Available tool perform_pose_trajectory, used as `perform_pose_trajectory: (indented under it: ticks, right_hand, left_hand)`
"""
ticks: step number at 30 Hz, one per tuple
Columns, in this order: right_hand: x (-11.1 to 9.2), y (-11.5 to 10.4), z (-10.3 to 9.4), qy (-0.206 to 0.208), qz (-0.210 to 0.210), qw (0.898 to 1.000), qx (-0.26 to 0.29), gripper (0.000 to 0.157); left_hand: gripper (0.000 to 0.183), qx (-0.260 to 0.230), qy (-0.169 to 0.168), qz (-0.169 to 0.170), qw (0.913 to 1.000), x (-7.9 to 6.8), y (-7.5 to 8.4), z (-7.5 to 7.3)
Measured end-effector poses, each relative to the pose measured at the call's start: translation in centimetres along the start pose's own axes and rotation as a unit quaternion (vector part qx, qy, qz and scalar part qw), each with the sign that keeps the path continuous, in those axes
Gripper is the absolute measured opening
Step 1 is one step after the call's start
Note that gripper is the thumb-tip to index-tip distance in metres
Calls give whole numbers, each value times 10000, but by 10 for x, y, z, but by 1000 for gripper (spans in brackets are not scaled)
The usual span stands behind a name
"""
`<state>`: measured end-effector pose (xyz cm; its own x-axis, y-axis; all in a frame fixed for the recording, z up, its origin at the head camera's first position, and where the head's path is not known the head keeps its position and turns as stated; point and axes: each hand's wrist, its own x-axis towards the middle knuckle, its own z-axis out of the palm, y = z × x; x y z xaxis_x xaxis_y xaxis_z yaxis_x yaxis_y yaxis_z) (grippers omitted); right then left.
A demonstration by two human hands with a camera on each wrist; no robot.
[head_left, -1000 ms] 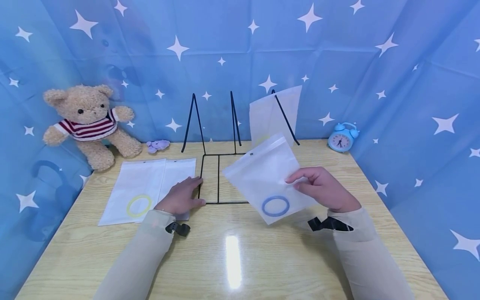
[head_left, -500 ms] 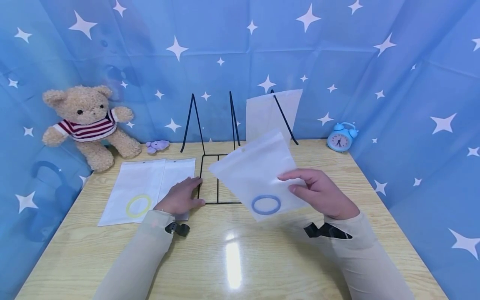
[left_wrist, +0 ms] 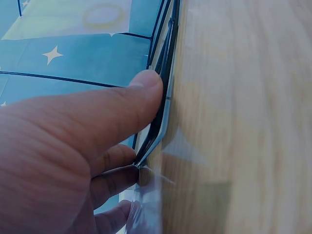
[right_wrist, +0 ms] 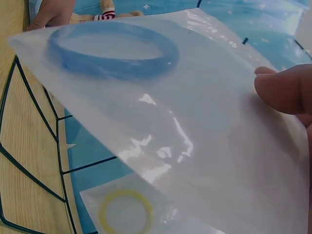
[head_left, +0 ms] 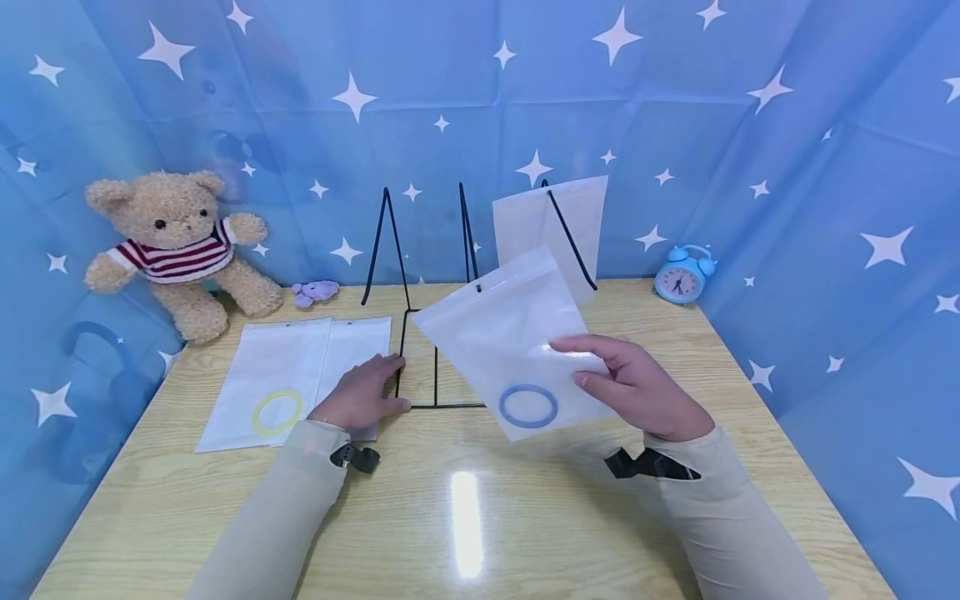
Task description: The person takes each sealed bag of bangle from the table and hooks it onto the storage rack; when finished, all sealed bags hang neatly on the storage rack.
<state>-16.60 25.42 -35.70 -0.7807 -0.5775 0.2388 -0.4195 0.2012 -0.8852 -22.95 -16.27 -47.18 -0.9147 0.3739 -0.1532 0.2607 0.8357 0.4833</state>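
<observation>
My right hand (head_left: 645, 385) pinches a clear-white zip bag (head_left: 517, 333) along its right edge, thumb on one face and fingers on the other. Inside the bag, near its lower corner, lies a blue ring (head_left: 528, 406). It is held tilted, in front of a black wire rack (head_left: 437, 375) with upright hooks. My left hand (head_left: 360, 392) holds the rack's near left corner; the thumb (left_wrist: 146, 85) and fingers touch its wire in the left wrist view. Another white bag (head_left: 547, 212) hangs on the rack's right hook, with a yellow ring (right_wrist: 126, 212) showing in the right wrist view.
Two more bags lie overlapping on the table, left of the rack; the outer bag (head_left: 281, 354) contains a yellow ring (head_left: 277, 412). A teddy bear (head_left: 176, 250), a small purple toy (head_left: 315, 292) and a blue alarm clock (head_left: 685, 275) stand by the star-patterned curtain (head_left: 300, 125).
My right hand has carried the bag with the blue ring leftward, mostly in the first half second, and its top edge has risen a little. My left hand stays at the rack's corner.
</observation>
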Motion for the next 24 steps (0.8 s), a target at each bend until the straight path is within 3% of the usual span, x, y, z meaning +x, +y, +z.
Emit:
perform_pose_trajectory:
  ticks: [11,18,24]
  right_hand:
    - [4,7,0,-123,36,9999,36,50]
    - [4,13,-2,-104,-281,9994,-167,46]
    - [7,20,-2,-202,-228,9992,-265,47]
  left_hand:
    - [82,-37,43,-8,10000,-2,1,0]
    - [82,-13,37,-11,10000,0,-2,2]
    - [82,4,64,-8,10000,1,-4,3]
